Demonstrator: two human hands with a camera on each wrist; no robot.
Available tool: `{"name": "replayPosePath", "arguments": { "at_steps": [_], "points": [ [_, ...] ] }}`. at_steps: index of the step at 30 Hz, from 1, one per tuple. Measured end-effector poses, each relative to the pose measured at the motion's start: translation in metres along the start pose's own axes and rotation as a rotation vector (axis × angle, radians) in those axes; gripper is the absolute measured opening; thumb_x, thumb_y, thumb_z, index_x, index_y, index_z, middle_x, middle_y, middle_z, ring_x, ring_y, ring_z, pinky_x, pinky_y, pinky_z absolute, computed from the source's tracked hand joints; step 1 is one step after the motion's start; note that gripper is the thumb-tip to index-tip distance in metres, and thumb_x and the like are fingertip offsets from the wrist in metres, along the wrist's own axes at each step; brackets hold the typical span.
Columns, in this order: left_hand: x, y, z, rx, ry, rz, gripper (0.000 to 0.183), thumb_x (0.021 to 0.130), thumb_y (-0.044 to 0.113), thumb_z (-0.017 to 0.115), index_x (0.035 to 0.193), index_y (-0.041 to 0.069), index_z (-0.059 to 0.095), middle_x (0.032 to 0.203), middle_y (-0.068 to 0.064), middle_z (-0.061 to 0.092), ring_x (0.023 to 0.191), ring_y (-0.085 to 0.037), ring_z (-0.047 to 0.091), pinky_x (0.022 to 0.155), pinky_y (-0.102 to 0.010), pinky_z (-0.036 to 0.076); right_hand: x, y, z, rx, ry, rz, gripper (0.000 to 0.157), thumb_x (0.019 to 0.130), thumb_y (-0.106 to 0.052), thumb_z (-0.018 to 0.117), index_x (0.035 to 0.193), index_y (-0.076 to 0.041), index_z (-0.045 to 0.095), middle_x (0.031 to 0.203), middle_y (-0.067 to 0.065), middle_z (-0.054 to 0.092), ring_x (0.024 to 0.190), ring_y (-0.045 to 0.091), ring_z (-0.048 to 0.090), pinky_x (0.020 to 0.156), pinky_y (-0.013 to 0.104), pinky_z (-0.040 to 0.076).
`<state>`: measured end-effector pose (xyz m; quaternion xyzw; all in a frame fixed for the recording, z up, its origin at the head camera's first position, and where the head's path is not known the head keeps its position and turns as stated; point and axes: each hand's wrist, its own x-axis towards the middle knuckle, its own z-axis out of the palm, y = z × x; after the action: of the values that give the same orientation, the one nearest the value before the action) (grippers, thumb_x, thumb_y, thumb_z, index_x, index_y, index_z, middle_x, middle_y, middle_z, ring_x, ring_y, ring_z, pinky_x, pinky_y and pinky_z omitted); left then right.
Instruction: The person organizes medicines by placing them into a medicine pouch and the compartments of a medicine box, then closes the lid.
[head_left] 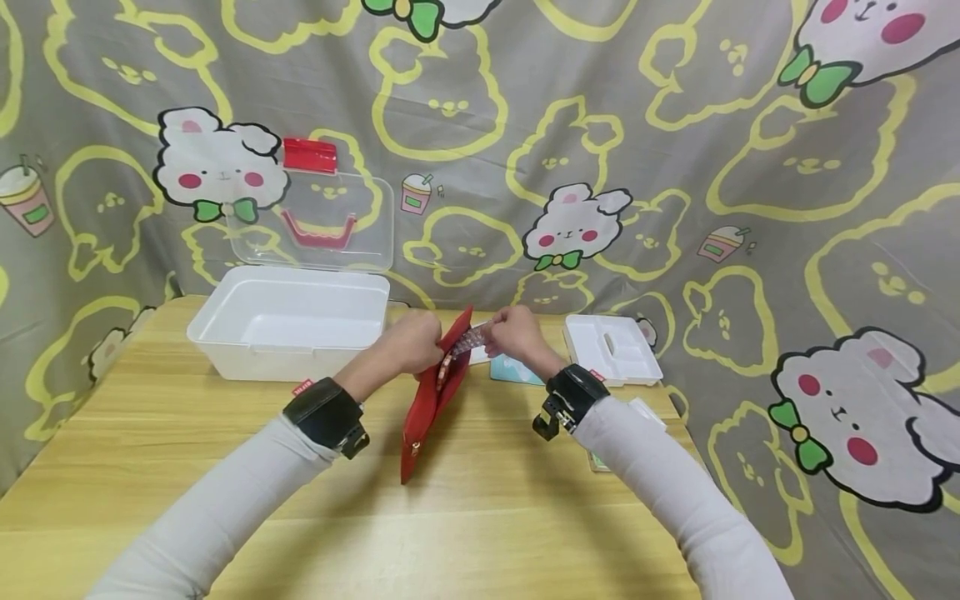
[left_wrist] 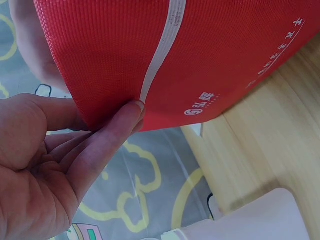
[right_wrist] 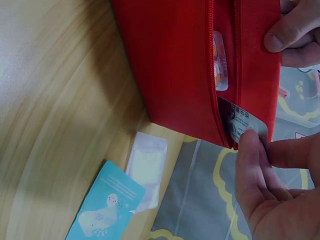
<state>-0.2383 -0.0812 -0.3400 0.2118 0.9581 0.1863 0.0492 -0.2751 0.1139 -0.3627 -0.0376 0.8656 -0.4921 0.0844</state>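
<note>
I see one red, white-lettered pouch [right_wrist: 175, 65], unzipped, over the bench [head_left: 525, 525]; left grip [head_left: 412, 340] pinches its edge, right grip [head_left: 517, 333] pinches one silvery pack [right_wrist: 240, 119] at its mouth (a second pack [right_wrist: 221, 75] lies inside)

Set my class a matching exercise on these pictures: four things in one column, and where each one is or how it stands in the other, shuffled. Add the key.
Things
1. pouch
2. silver-backed blister pack
3. large white box
4. teal packet

Place or state
A. stands with its clear lid raised
B. lies on the table next to a white packet
C. red, unzipped, its edge pinched by the left hand
D. pinched by the right hand, partly inside an opening

Right pairs: 1-C, 2-D, 3-A, 4-B
</note>
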Motion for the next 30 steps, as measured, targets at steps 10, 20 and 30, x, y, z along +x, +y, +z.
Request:
{"name": "replayPosePath", "arguments": {
  "at_steps": [10,20,30],
  "points": [
    [0.0,-0.001,0.001,-0.013,0.016,0.009,0.034,0.082,-0.001,0.058,0.05,0.011,0.053,0.044,0.001,0.056,0.042,-0.009,0.055,0.042,-0.019,0.036,0.004,0.0,0.022,-0.006,0.036,-0.029,0.018,0.098,-0.005,0.06,0.096,0.009,0.072,0.085,0.02,0.074,0.056,0.015,0.068,0.058,0.027,0.06],
    [0.0,-0.001,0.0,-0.029,-0.011,-0.014,0.036,0.084,-0.001,0.057,0.051,0.012,0.051,0.046,0.001,0.058,0.042,-0.009,0.058,0.042,-0.018,0.039,0.011,-0.002,0.028,0.015,-0.029,0.023,0.017,0.096,-0.003,0.061,0.101,0.01,0.071,0.085,0.023,0.073,0.057,0.016,0.069,0.067,0.036,0.063],
    [-0.001,-0.001,-0.002,-0.049,-0.015,-0.038,0.034,0.085,-0.002,0.057,0.054,0.011,0.053,0.051,-0.001,0.062,0.044,-0.009,0.061,0.043,-0.018,0.043,0.013,-0.003,0.034,-0.059,-0.012,0.013,0.018,0.097,-0.006,0.063,0.104,0.008,0.072,0.092,0.022,0.075,0.081,0.036,0.076,0.067,0.034,0.063]
  ]
}}
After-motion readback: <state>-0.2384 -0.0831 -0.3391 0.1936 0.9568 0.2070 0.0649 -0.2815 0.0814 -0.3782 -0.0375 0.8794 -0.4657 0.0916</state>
